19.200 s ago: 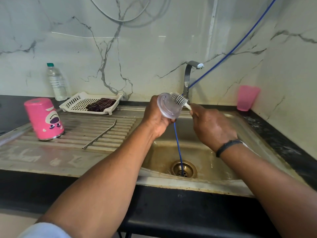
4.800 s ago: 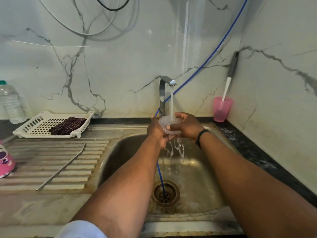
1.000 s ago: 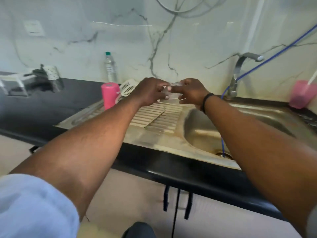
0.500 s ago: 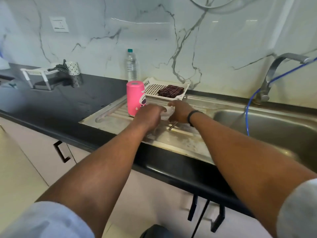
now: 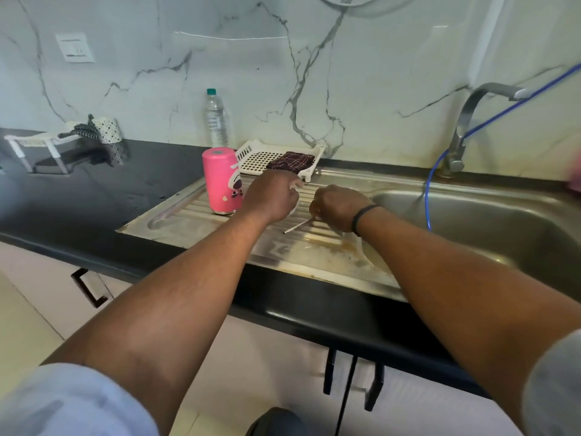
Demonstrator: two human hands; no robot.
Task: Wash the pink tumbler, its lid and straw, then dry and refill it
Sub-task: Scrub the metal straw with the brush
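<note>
Lying under right hand [image 5: 338, 206]: straw [image 5: 297, 226], on drainboard [image 5: 195, 215].

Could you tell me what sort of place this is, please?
Most likely a home kitchen: a steel sink with a ribbed draining board, a tap on a marble-look wall, and a black counter.

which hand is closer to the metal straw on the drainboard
Right. The right hand is over the metal straw, its grip seemingly at the straw's upper end. The left hand sits further left, between the straw and the upside-down pink tumbler.
</note>
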